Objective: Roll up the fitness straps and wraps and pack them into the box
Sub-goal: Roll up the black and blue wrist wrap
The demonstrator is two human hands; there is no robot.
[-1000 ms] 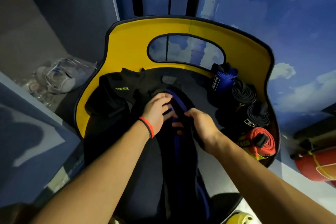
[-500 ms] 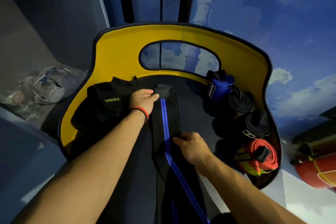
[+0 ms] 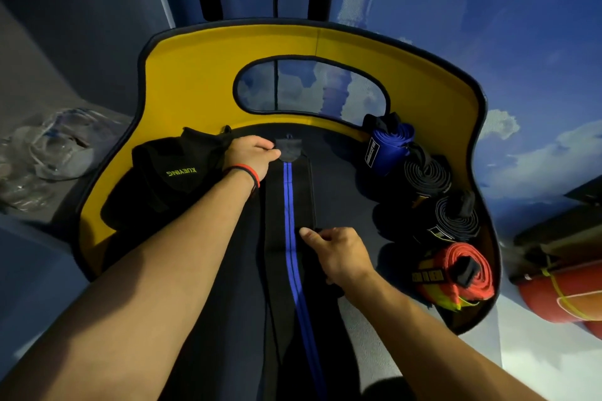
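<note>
Two hands part; the left hand (image 3: pixel 250 155) pinches the far tab of the blue-striped wrap (image 3: pixel 290 198), the right hand (image 3: pixel 340 254) grips its edge midway; bunched a second ago, it now lies flat along the seat (image 3: pixel 342 179), ready to roll.

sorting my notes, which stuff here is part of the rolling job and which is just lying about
Job: blue-striped black wrap, blue roll, upper black roll, lower black roll, red roll, likely the black XUEYING piece.

Lying about: clear plastic bags, red cylinder.
</note>
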